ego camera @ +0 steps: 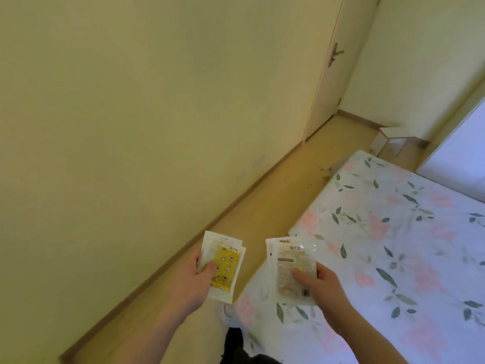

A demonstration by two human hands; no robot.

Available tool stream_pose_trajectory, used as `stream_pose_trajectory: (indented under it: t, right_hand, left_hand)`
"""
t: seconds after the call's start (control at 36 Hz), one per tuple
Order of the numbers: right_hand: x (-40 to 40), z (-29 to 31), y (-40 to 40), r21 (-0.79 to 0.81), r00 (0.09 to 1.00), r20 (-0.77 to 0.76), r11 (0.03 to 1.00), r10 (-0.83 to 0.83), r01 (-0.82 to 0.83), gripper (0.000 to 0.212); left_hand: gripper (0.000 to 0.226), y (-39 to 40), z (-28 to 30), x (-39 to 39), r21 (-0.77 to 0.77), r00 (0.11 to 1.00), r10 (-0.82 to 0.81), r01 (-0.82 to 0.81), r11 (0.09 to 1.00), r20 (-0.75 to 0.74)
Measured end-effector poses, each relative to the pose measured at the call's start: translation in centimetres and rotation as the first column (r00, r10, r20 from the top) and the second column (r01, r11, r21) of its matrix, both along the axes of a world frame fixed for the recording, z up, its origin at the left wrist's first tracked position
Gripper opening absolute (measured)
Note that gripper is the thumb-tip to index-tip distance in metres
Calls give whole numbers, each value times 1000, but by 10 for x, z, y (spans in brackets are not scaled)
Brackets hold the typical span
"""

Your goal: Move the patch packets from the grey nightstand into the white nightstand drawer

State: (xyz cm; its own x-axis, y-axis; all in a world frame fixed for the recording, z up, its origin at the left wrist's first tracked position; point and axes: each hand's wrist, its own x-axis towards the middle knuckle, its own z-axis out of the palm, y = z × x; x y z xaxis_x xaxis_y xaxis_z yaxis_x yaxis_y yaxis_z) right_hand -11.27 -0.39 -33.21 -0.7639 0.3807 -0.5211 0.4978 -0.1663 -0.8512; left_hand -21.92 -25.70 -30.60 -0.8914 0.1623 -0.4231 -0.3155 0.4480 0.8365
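Note:
My left hand [194,277] grips a small stack of patch packets [227,266], white-edged with a yellow patterned front, thumb on top. My right hand [319,285] holds another stack of patch packets [291,261], clear and white with brown print, thumb pressed on the front. Both stacks are held up in front of me, above the strip of floor beside the bed. Neither nightstand is in view.
A bed with a floral sheet [393,245] fills the right side. A narrow strip of wooden floor [283,179] runs between the bed and the cream wall [131,114]. A closed door [330,74] stands at the far end, with a small white stool [391,140] beyond the bed.

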Motion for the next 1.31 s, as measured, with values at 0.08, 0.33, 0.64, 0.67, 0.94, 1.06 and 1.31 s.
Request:
stream_pose_trajectory:
  t: [0.08,0.33,0.64,0.67,0.94,1.06,1.31]
  right_hand:
    - [-47,-5,4,-35,998,-2,997,-62,62,21]
    - [-171,11,22,-38,997,-26,997,-67,66,23]
    - [-289,0,81,-48,942,-38,943,-332,330,21]
    - [-298,-3,86,-50,932,-32,932,-361,359,22]
    - [-378,0,115,-38,794,-47,796,-606,604,23]
    - [-380,16,132,-25,722,-82,726,-687,687,22]
    - [-339,21,193,-15,464,-85,466,-882,884,20]
  left_hand:
    - [15,9,5,-50,33,1000,-10,9,999,8]
    - [12,45,26,-179,21,995,-90,91,996,-34]
    - [15,134,7,-343,59,945,-310,306,950,99]
    - [16,142,4,-357,59,937,-334,329,942,107]
    - [17,236,3,-492,85,810,-583,578,812,59]
    - [16,288,4,-511,85,736,-675,670,737,52]
    - [12,423,4,-510,80,490,-871,868,490,25]
